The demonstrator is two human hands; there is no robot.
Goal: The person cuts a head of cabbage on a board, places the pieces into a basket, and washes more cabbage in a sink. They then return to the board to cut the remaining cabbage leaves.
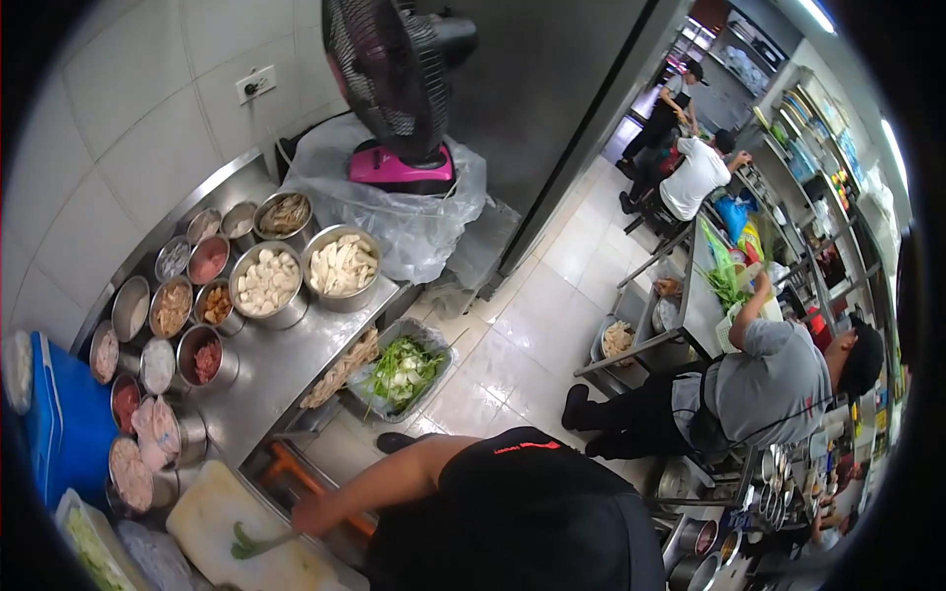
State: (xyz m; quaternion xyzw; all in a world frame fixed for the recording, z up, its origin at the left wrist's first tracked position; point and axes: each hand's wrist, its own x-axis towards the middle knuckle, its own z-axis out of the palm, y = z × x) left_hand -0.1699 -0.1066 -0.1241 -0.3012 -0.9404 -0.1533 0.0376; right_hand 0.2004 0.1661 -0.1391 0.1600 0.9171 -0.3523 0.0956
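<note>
My right hand (313, 516) is closed at the right edge of a pale cutting board (212, 502) at the lower left. It grips what looks like a knife, whose narrow grey blade (276, 540) reaches over the board. A small green leafy piece (243, 542) lies at the blade's far end. My left hand is out of view. Beyond the board, metal bowls on the steel table (266, 364) hold red meat (207, 361), pale pieces (268, 282) and other food.
A blue box (64, 424) and a tub of chopped greens (89, 542) stand left. Past the table are a pink-based fan (402, 167) and a floor-level container of greens (402, 372). Co-workers (778, 379) are at the right and farther back (698, 175).
</note>
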